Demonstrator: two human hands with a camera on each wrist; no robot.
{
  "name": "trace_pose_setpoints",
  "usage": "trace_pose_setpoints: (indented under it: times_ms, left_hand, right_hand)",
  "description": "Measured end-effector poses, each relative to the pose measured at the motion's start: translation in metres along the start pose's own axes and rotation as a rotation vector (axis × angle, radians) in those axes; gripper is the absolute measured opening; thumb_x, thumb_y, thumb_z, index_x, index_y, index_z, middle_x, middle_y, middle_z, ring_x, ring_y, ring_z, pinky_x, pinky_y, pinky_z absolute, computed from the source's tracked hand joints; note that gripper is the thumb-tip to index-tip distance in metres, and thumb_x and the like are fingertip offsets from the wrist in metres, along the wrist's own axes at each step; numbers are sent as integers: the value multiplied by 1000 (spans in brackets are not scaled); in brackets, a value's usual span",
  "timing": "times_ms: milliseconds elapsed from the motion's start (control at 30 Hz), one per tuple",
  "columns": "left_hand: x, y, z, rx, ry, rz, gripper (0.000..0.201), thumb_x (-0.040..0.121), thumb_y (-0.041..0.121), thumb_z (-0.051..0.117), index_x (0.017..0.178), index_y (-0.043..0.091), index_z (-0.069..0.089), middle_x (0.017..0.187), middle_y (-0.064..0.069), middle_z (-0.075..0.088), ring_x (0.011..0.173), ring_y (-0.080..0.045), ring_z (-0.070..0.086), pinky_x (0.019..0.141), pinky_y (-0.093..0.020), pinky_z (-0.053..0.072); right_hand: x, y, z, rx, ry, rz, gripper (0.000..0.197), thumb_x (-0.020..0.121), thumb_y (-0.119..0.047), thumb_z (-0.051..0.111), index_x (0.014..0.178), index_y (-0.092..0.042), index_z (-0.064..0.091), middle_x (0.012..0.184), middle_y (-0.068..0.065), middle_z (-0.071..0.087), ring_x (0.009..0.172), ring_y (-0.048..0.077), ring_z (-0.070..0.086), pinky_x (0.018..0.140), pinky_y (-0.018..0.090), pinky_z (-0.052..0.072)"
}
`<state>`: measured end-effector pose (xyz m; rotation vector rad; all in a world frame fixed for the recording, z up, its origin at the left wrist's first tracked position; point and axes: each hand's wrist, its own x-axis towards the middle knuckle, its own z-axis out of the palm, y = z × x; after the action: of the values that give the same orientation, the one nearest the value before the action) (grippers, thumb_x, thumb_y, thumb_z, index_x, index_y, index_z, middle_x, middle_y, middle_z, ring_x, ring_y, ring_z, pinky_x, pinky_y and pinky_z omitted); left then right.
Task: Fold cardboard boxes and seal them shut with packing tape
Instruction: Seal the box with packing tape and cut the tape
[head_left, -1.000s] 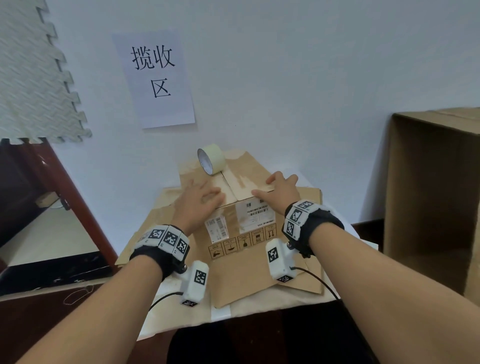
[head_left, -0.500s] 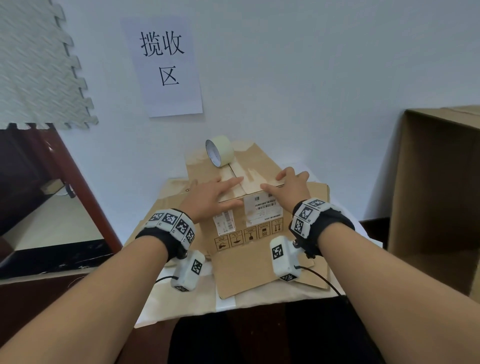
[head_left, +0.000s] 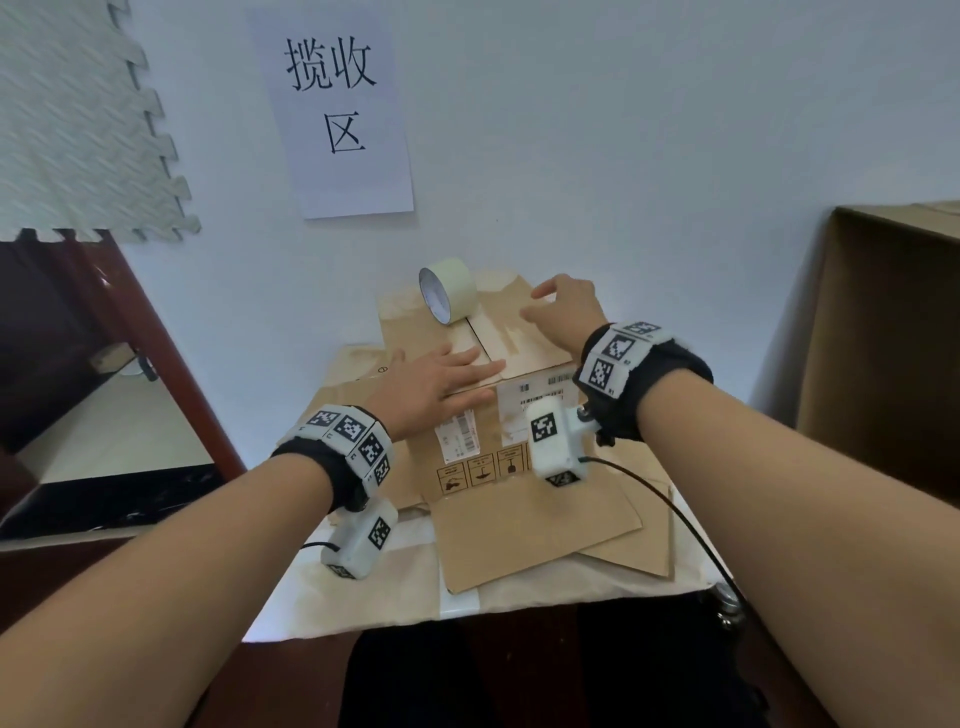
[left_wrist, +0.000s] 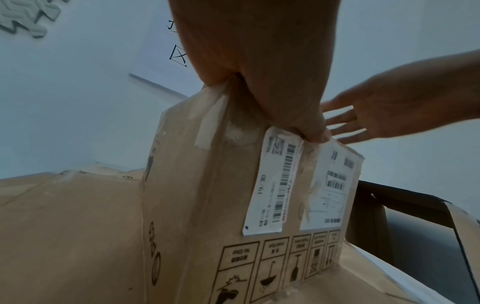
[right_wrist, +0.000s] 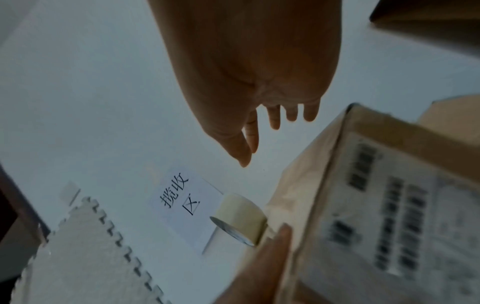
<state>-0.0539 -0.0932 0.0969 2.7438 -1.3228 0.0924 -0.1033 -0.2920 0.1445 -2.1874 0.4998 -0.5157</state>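
Small table (head_left: 363, 597) against a pale wall, papered white and layered with flat brown cardboard sheets (head_left: 540, 525).
At the table's far edge, a matte corrugated cardboard box (head_left: 467, 415) with closed flaps, white barcode labels (left_wrist: 275, 181) and printed handling pictograms on its near face. On its top's far left corner, a cream packing tape roll (head_left: 447, 296) — standing on edge. Left hand (head_left: 431, 384) flat, fingers straight, pressing the near flap edge; right hand (head_left: 566, 312) above the right flap, fingers loosely spread, gripping nothing. Printed paper sign (head_left: 337, 104) and ridged grey foam mat (head_left: 78, 119) on the wall — large open carton (head_left: 893, 338) off the right edge.
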Motion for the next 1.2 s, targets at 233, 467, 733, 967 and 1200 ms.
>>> trace_pose_setpoints:
  times_ms: [233,467,733,967,1200]
  left_hand:
    - [3,-4,1,54,32,66,70,82,76,3,144,53,28,155,14,30,140,-17,27,103,-63,25]
    - [1,-1,-1,76,82,66,42,97,53,39,133,38,55,147,9,40,130,-12,36,105,-57,26]
    - [5,-9,2,84,97,75,40,98,48,42,133,35,55,147,9,41,133,-11,33,104,-59,26]
    - [11,-10,3,53,51,54,45,97,56,34,137,42,49,151,11,35,136,-9,31,107,-65,20]
    - [11,-13,5,35,34,35,50,94,62,26,139,47,42,151,15,34,135,-7,33,107,-66,19]
  right_hand:
    - [30,-38,18,360,-196,129,35,93,-4,45,125,9,54,79,0,49,89,18,46,80,31,43]
    - [54,-42,30,522,-343,162,43,96,-5,45,139,-7,43,147,14,39,135,29,37,107,36,34]
    - [69,-49,57,377,-332,143,35,93,-32,54,110,-2,57,108,11,58,99,26,56,88,35,47]
    - [56,-44,40,269,-306,46,47,90,-38,54,102,6,63,104,20,66,104,40,63,93,52,50]
    - [40,-45,32,309,-292,99,46,91,-35,50,107,7,59,104,22,64,99,38,62,92,48,51]
